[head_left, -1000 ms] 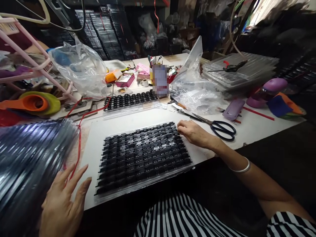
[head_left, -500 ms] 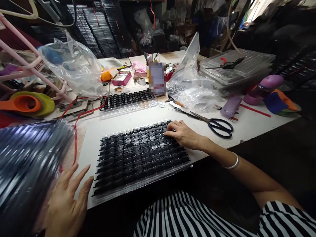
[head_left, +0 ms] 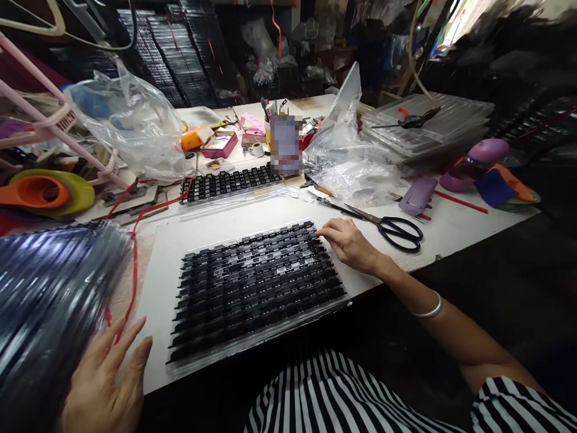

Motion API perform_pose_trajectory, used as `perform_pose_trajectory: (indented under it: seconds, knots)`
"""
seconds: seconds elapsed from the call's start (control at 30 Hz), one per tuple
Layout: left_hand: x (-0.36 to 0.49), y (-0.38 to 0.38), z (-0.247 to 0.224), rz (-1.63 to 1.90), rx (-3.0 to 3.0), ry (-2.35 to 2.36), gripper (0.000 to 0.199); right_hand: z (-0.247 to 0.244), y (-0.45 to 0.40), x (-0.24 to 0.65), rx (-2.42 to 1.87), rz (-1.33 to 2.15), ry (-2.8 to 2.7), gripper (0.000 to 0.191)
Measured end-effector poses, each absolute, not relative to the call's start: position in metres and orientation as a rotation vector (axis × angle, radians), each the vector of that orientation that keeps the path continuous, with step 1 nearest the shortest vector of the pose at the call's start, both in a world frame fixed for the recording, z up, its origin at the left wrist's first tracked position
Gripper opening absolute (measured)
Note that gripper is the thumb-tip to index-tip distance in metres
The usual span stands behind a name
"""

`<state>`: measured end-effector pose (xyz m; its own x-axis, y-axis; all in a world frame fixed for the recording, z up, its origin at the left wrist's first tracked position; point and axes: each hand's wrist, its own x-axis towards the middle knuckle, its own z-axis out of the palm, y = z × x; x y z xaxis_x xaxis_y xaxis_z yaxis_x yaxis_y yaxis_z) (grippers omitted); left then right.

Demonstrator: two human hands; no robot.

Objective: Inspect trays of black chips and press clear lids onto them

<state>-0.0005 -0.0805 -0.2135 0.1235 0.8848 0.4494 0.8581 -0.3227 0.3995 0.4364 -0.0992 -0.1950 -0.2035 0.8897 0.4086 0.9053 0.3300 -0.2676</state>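
Observation:
A clear plastic tray (head_left: 178, 368) filled with rows of black parts (head_left: 252, 282) lies on the white board near the table's front edge. At the tray's upper right corner is my right hand (head_left: 349, 243), its fingers pinched together at the ends of the rows; whatever they grip is too small to make out. My left hand (head_left: 106, 379) is off the tray's left side, fingers apart and holding nothing, beside a stack of shiny dark trays (head_left: 54, 300).
Black-handled scissors (head_left: 401, 233) and a purple case (head_left: 418, 195) lie to the right. Behind are a second tray of black parts (head_left: 229, 183), crumpled clear plastic (head_left: 356, 174) and stacked clear trays (head_left: 428, 129). Red string (head_left: 135, 258) runs at the left.
My right hand has shifted right, from over the rows to the tray's corner. My left hand has moved left and down, away from the tray. The view has shifted slightly.

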Motion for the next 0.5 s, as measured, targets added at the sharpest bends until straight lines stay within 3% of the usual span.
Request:
perform_pose_trajectory:
  seconds: [0.3, 0.5]
  knots:
    - [0.0, -0.083, -0.226, 1.006, 2.173, 1.902, 0.039, -0.21, -0.093, 0.437, -1.403, -0.054, -2.164, 0.023]
    - [0.008, -0.084, -0.227, 1.202, 2.083, 1.906, 0.04, -0.202, -0.091, 0.441, -1.291, -0.033, -2.142, 0.025]
